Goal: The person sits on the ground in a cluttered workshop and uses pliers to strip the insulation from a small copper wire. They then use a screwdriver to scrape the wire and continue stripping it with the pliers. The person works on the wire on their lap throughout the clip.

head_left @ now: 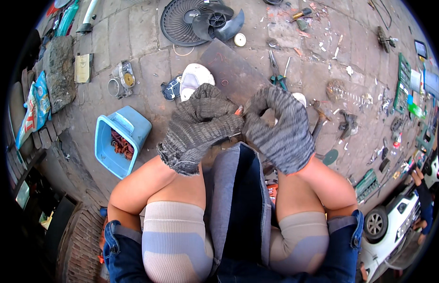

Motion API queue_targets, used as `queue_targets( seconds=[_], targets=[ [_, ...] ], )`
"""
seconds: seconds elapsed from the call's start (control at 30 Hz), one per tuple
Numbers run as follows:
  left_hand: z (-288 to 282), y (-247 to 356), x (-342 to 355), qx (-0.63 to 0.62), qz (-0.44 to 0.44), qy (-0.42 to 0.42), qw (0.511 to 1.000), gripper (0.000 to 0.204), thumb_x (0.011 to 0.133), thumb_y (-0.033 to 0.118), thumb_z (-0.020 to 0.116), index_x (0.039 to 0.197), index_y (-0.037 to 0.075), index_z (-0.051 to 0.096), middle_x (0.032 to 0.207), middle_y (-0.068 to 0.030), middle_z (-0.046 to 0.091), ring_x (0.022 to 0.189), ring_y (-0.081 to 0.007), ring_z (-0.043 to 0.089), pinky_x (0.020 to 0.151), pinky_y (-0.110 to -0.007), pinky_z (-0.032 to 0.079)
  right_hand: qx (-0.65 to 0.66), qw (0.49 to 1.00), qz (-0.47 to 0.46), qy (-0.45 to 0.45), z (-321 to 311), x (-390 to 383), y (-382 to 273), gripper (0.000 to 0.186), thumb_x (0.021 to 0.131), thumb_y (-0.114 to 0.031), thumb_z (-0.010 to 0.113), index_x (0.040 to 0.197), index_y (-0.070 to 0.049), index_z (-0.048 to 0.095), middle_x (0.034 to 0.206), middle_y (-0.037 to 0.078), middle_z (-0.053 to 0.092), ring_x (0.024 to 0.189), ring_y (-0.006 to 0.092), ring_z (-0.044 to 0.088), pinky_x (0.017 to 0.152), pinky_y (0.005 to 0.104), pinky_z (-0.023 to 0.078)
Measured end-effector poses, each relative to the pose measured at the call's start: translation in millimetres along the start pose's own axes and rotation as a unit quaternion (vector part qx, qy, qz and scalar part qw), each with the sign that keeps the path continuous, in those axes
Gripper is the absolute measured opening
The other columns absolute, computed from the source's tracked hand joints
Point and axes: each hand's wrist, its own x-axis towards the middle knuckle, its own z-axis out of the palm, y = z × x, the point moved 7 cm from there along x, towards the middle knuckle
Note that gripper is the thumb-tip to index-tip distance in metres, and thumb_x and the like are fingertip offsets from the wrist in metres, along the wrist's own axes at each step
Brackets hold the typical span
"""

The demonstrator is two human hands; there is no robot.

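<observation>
Grey paving [155, 68] carries a blue bin [140, 123]; to its right, the gloved right hand [281, 129] curls inward, its grip I can't make out, facing the left hand [200, 125], which pinches a small orange-tipped piece [238, 110] between the two.

So it's grey-brown paving [101, 42] across the top and middle, pretty even daylight, brickwork [82, 245] bottom left, white car [394, 226] lower right.
</observation>
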Motion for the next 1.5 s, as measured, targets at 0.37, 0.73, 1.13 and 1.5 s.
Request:
queue_targets(
  seconds=[0.37, 0.73, 1.13, 1.5],
  targets=[
    [-5, 0, 0, -0.043, -0.028, -0.001, 0.999, 0.019, 0.068, 0.003, 0.070, 0.086, 0.001, 0.067, 0.087, -0.0056, 0.063, 0.086, -0.0166, 0.055, 0.077, -0.029, 0.045, 0.601, 0.740, 0.262, -0.153, 28, -23, 56, 0.023, 0.083, -0.009, 0.058, 0.101, 0.005, 0.057, 0.097, 0.015, 0.060, 0.090, 0.0240, 0.059, 0.081, 0.0337, 0.050],
    [-1, -1, 2, 0.013, 0.029, -0.062, 0.998, 0.019, 0.071, 0.005, 0.070, 0.089, 0.001, 0.067, 0.088, -0.0078, 0.061, 0.082, -0.0160, 0.055, 0.072, -0.028, 0.045, 0.428, 0.803, 0.324, -0.259, 34, -26, 55, 0.027, 0.084, -0.017, 0.062, 0.102, 0.002, 0.060, 0.085, 0.009, 0.064, 0.074, 0.0151, 0.061, 0.067, 0.0267, 0.051],
    [-15, -21, 5, 0.195, -0.005, -0.064, 0.979, 0.016, 0.071, 0.008, 0.071, 0.085, 0.001, 0.066, 0.079, -0.0058, 0.061, 0.077, -0.0163, 0.054, 0.071, -0.029, 0.043, 0.037, 0.952, 0.177, -0.248, 30, -6, 57, 0.019, 0.080, -0.011, 0.062, 0.095, 0.000, 0.063, 0.082, 0.008, 0.066, 0.076, 0.0139, 0.061, 0.068, 0.0277, 0.049],
    [-76, -103, 27, -0.203, -0.010, 0.244, 0.948, 0.010, 0.081, 0.001, 0.060, 0.089, 0.001, 0.065, 0.083, -0.0063, 0.065, 0.075, -0.0109, 0.060, 0.067, -0.021, 0.047, -0.144, 0.984, 0.105, -0.006, 23, 96, 124, 0.026, 0.078, -0.024, 0.064, 0.092, -0.002, 0.063, 0.086, 0.017, 0.064, 0.078, 0.0285, 0.061, 0.072, 0.0344, 0.048]
  ],
)
